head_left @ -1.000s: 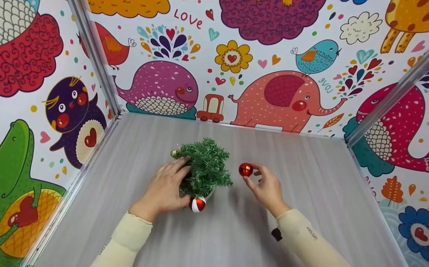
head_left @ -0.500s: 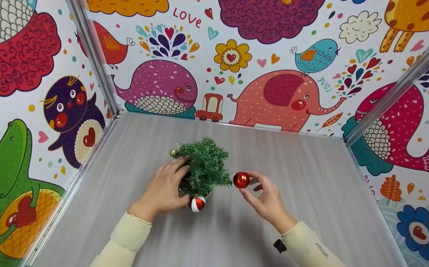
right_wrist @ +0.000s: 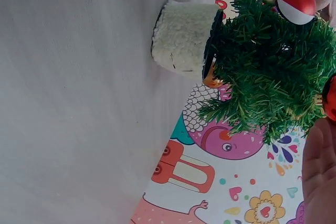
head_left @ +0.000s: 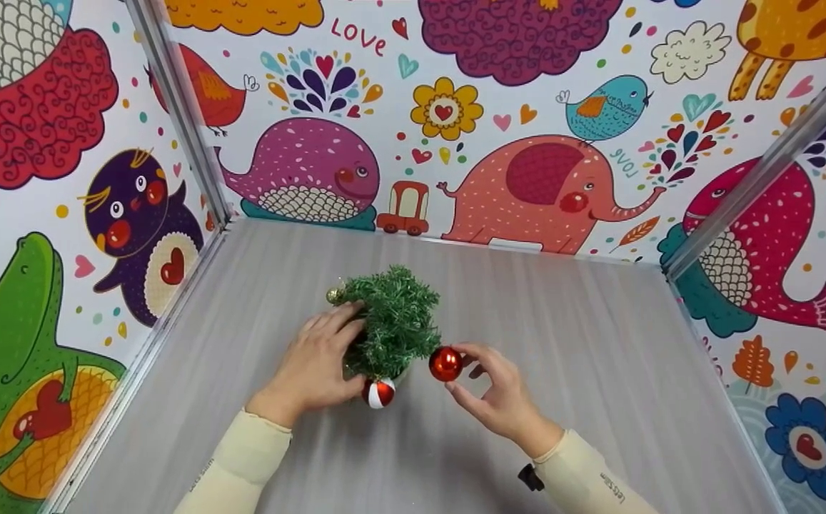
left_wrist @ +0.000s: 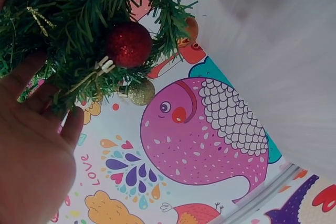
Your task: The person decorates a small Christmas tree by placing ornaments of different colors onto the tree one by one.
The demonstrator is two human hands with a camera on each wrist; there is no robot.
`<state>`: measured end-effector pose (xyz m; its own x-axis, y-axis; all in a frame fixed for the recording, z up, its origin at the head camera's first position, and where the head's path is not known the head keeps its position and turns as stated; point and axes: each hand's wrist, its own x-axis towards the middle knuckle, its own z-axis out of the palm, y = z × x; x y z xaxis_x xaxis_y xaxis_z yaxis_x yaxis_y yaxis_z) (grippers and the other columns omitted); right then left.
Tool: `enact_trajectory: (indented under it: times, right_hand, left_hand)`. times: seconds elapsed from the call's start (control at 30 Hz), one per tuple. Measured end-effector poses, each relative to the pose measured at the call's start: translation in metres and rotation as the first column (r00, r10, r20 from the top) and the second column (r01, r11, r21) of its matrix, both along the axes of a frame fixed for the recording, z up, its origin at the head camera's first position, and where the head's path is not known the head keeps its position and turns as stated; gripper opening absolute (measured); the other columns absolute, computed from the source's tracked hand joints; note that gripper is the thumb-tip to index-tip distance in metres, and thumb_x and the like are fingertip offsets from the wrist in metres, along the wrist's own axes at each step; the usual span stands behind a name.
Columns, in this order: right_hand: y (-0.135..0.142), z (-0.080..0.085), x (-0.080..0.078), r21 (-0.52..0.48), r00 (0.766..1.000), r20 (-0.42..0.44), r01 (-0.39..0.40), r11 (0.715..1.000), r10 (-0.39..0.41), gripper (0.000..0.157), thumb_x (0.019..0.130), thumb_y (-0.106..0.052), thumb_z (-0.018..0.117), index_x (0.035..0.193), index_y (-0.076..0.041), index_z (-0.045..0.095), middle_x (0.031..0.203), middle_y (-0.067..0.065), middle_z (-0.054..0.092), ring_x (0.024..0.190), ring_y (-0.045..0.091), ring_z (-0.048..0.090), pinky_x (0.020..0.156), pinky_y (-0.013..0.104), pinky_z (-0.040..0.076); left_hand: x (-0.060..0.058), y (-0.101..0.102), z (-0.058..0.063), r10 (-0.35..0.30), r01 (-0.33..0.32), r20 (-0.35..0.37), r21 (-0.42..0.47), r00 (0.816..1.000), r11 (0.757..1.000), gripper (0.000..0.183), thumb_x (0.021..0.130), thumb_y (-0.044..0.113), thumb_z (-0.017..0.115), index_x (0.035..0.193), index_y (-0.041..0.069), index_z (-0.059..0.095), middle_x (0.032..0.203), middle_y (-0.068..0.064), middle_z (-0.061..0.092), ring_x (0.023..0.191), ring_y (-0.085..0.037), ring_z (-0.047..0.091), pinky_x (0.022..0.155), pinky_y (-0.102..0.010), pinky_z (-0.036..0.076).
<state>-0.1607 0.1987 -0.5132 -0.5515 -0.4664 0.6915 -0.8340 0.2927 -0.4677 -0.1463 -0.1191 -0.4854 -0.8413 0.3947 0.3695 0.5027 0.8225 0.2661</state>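
A small artificial Christmas tree (head_left: 395, 314) stands on the table, its white fuzzy pot (right_wrist: 181, 38) visible in the right wrist view. My left hand (head_left: 316, 357) rests against the left side of the tree with loosely spread fingers, some tips hidden in the branches. Between right thumb and fingers, my right hand (head_left: 495, 392) pinches a shiny red Christmas ball (head_left: 446, 364) close to the tree's right front. A red-and-white ball (head_left: 379, 392) hangs at the front, near the left thumb. Also hanging are a gold ball (head_left: 335, 295) and a glittery red ball (left_wrist: 129, 44).
The grey wood-grain table (head_left: 562, 321) surrounds the tree. Printed cartoon panels (head_left: 527, 193) wall in the back and sides, joined by metal corner posts (head_left: 183, 107). An orange ball (left_wrist: 189, 31) also hangs low on the tree.
My right hand has brought the red ball left and toward the front, from clear of the tree to close by its branches. The left hand and the tree have stayed about where they were.
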Motion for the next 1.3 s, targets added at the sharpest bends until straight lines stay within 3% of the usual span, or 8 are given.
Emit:
enact_trajectory:
  times: [0.4,0.6,0.77,1.0,1.07,1.13,1.3]
  right_hand:
    - [-0.005,0.002,0.001,0.101,0.975,-0.218,-0.021,0.995,0.043,0.055,0.08,-0.013,0.08,0.131,-0.005,0.06,0.126,0.005,0.063,0.101,0.018,0.063,0.068,0.02,0.053]
    - [-0.007,0.001,0.001,0.127,0.959,-0.281,0.001,0.992,0.035,0.054,0.078,-0.013,0.081,0.127,-0.006,0.062,0.126,0.005,0.063,0.101,0.018,0.066,0.067,0.019,0.053]
    - [-0.011,0.0,0.001,0.114,0.952,-0.304,-0.006,0.993,0.041,0.051,0.079,-0.014,0.08,0.125,-0.004,0.062,0.124,0.006,0.063,0.096,0.018,0.066,0.066,0.019,0.052]
    - [-0.015,0.001,0.001,0.114,0.922,-0.382,-0.023,0.993,0.065,0.047,0.079,-0.016,0.079,0.122,-0.002,0.063,0.123,0.01,0.064,0.091,0.018,0.066,0.065,0.022,0.054]
    - [-0.015,0.002,0.001,0.109,0.904,-0.42,-0.033,0.993,0.076,0.047,0.079,-0.015,0.079,0.12,0.001,0.063,0.121,0.012,0.065,0.09,0.02,0.066,0.067,0.025,0.056]
    - [-0.015,0.002,0.0,0.102,0.888,-0.451,-0.043,0.994,0.084,0.047,0.079,-0.015,0.079,0.12,0.002,0.063,0.12,0.014,0.065,0.09,0.022,0.066,0.07,0.029,0.058]
    - [-0.016,0.003,-0.002,0.086,0.857,-0.508,-0.053,0.995,0.089,0.048,0.081,-0.015,0.076,0.123,0.003,0.063,0.119,0.017,0.065,0.09,0.024,0.067,0.07,0.031,0.059]
  left_hand:
    - [0.003,-0.001,0.003,-0.02,0.023,-0.078,0.042,0.997,0.999,0.066,0.073,0.037,0.068,0.13,0.003,0.061,0.148,-0.012,0.047,0.136,-0.032,0.043,0.11,-0.049,0.033]
    - [0.003,0.001,0.003,0.0,0.022,-0.186,0.118,0.983,0.993,0.055,0.073,0.034,0.068,0.121,0.007,0.066,0.14,-0.009,0.056,0.128,-0.029,0.051,0.106,-0.049,0.037]
    - [0.003,0.006,0.005,0.027,0.045,-0.339,0.204,0.94,0.978,0.038,0.073,0.032,0.069,0.104,0.009,0.07,0.121,-0.008,0.065,0.111,-0.028,0.06,0.097,-0.046,0.045]
    - [0.004,0.018,0.015,-0.008,0.155,-0.576,0.207,0.818,0.966,0.026,0.069,0.025,0.068,0.089,0.009,0.07,0.1,-0.008,0.067,0.092,-0.028,0.063,0.079,-0.045,0.051]
    - [0.005,0.022,0.018,-0.026,0.171,-0.606,0.183,0.795,0.968,0.024,0.069,0.022,0.068,0.089,0.008,0.07,0.099,-0.008,0.066,0.091,-0.028,0.063,0.08,-0.045,0.051]
    - [0.005,0.026,0.02,-0.048,0.181,-0.618,0.154,0.785,0.971,0.024,0.07,0.019,0.067,0.09,0.008,0.071,0.099,-0.007,0.066,0.091,-0.027,0.063,0.081,-0.044,0.051]
    - [0.008,0.033,0.02,-0.112,0.2,-0.609,0.078,0.785,0.977,0.025,0.073,0.018,0.068,0.095,0.008,0.074,0.101,-0.007,0.067,0.094,-0.026,0.062,0.084,-0.041,0.05]
